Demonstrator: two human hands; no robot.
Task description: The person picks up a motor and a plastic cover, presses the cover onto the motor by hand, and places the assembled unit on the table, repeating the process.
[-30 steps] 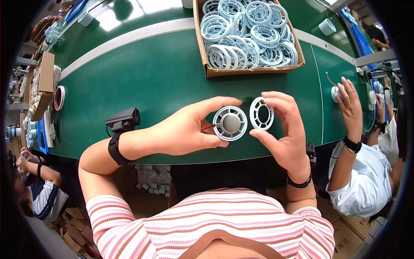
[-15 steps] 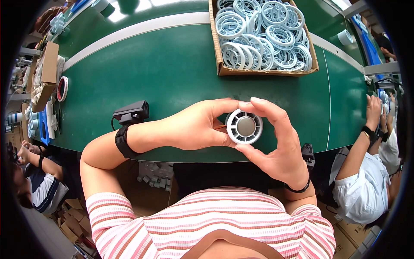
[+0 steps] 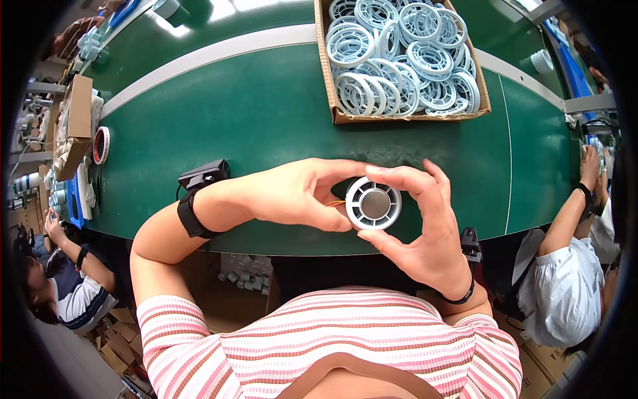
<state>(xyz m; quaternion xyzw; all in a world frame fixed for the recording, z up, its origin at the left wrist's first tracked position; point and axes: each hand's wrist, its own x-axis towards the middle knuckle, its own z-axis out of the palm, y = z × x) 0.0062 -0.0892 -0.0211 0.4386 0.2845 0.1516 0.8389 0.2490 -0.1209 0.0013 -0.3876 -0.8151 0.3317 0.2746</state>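
Your grip is tight: both your left hand and your right hand are closed around one round white plastic fan part with a grey middle. Your left fingers press on its left side. Your right thumb sits under it and your right fingers curl over its top. You hold it just above the near edge of the green bench, right in front of your chest.

A brown cardboard box sits at the far side of the bench, above your hands. It is full of pale blue-white plastic rings piled on each other. A smaller brown cardboard box stands at the far left edge, with a red and white roll of tape just beside it.

The fan part is round, so it has no long side. Its flat face with the grey middle points up at you.
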